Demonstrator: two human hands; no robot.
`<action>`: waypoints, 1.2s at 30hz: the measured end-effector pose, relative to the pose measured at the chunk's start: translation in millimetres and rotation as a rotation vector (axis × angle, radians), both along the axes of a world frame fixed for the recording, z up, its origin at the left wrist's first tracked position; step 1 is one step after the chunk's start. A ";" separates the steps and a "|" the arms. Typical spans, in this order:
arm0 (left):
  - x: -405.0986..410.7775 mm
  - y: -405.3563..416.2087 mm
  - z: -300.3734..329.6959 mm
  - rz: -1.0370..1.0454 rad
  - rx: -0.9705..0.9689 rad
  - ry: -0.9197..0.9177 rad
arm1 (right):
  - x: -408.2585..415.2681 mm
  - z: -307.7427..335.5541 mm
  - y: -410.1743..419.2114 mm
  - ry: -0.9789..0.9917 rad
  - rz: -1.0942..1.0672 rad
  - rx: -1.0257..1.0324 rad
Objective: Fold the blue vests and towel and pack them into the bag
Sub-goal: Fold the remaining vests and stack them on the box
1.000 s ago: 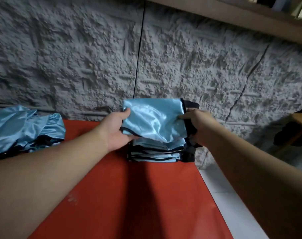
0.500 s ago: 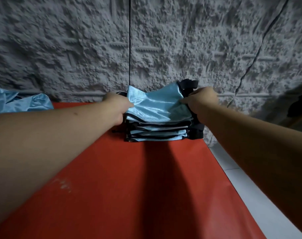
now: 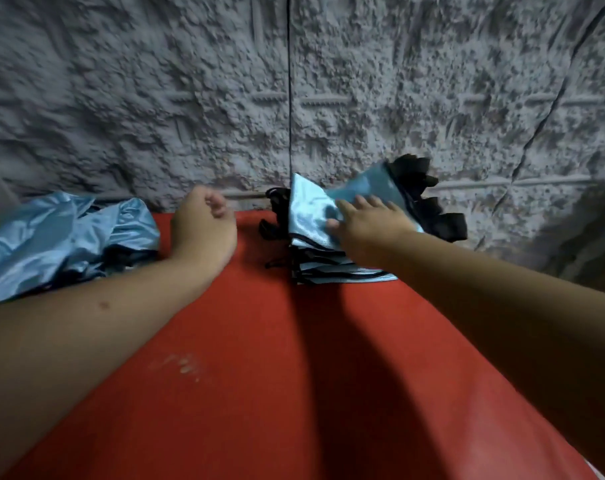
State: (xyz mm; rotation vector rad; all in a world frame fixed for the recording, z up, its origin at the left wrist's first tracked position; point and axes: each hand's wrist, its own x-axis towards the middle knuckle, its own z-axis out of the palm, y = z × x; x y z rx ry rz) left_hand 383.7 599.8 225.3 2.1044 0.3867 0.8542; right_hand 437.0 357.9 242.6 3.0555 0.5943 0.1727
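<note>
A stack of folded light-blue satin vests with black trim stands at the far side of the red table, against the wall. My right hand presses flat on the top vest, fingers straight. Black straps stick out of the stack's right side. My left hand hovers left of the stack with fingers loosely curled, holding nothing. A heap of unfolded blue vests lies at the far left. No bag or towel is in view.
A rough grey textured wall rises right behind the table. The table's right edge runs diagonally toward the lower right corner. A pale scuff mark shows on the red surface.
My left hand has let go of the top vest and moved left, away from the stack. My right hand went from gripping the vest's right edge to lying flat on top.
</note>
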 end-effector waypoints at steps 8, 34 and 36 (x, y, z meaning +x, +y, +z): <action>-68.3 124.2 -26.0 0.072 0.424 0.161 | -0.3 4.7 9.7 0.160 -0.129 -0.144; -52.1 275.4 -65.6 0.374 0.423 0.567 | 1.8 43.5 -46.0 0.004 -0.505 0.588; -60.8 266.1 -53.9 0.351 0.388 0.500 | -11.9 55.0 -45.2 -0.087 -0.548 0.741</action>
